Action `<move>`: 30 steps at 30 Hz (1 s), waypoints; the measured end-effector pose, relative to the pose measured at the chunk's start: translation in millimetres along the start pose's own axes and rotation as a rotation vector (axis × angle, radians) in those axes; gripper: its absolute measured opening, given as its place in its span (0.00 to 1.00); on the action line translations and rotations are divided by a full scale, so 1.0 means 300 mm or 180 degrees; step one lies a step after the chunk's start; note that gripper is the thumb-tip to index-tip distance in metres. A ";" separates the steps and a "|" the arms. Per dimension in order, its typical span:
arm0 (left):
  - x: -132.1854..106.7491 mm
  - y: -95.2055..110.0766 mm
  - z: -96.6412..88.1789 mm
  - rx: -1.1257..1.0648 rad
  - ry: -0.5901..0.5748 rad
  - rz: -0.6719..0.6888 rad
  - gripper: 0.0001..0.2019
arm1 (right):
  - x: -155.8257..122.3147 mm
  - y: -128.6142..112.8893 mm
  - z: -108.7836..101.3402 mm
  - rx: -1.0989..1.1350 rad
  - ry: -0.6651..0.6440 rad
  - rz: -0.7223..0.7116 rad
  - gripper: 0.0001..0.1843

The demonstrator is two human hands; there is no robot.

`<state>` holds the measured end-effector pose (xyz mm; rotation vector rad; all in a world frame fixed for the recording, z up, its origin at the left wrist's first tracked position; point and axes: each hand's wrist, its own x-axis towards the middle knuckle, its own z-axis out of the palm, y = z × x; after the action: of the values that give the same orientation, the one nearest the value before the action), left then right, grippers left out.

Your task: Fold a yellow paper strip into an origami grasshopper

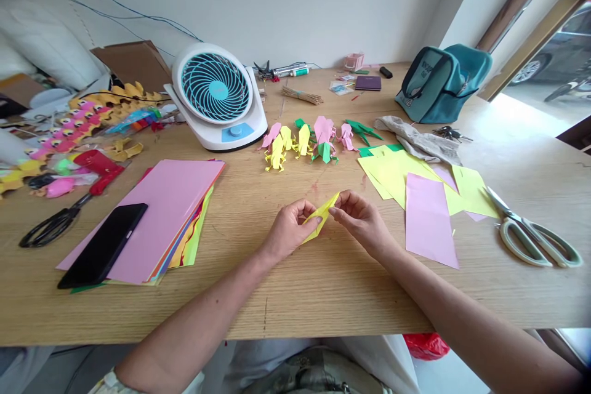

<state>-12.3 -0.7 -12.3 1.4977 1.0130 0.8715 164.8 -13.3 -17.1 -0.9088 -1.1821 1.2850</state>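
Note:
A small folded piece of yellow paper (322, 214) is held between both hands above the middle of the wooden table (240, 283). My left hand (292, 226) grips its left side, thumb lying along the fold. With thumb and forefinger, my right hand (361, 217) pinches the upper right tip. Behind the hands stand several folded paper frogs in yellow (277, 154), pink (324, 128) and green (324, 152). To the right of my right hand lie a pink paper rectangle (429, 218) and loose yellow sheets (388, 172).
Scissors (530, 237) lie at the right, near a teal bag (443, 83) and a grey cloth (418, 138). On the left, a black phone (104, 246) rests on a stack of coloured paper (178, 197). A white fan (217, 95) stands behind, with red-sheathed scissors (60, 218) at far left.

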 end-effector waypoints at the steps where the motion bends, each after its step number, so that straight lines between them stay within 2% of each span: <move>1: -0.001 0.000 0.001 -0.0054 -0.0040 -0.0039 0.11 | 0.000 0.002 -0.001 -0.0010 -0.0007 0.0023 0.19; 11: 0.003 0.016 -0.003 -0.0772 -0.0337 -0.0331 0.19 | 0.000 -0.015 -0.003 -0.0140 0.0027 0.0160 0.20; 13: 0.006 0.016 -0.006 -0.0970 -0.0294 -0.0368 0.19 | -0.003 -0.022 -0.001 -0.0211 0.0044 0.0145 0.19; 17: 0.012 0.012 -0.012 -0.1386 0.0014 -0.0472 0.19 | -0.008 -0.025 -0.002 -0.0417 0.0049 0.0197 0.18; 22: 0.016 0.015 -0.023 -0.1781 0.0193 -0.0599 0.19 | -0.012 -0.019 -0.001 -0.0475 -0.0237 0.0335 0.18; 30: 0.014 0.022 -0.022 -0.1862 0.0155 -0.0588 0.19 | -0.025 -0.013 0.015 -0.0501 -0.0770 0.0409 0.16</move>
<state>-15.9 5.3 -4.8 0.8802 0.8200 0.9690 162.0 -21.8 -13.5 -0.9760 -1.4491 1.4515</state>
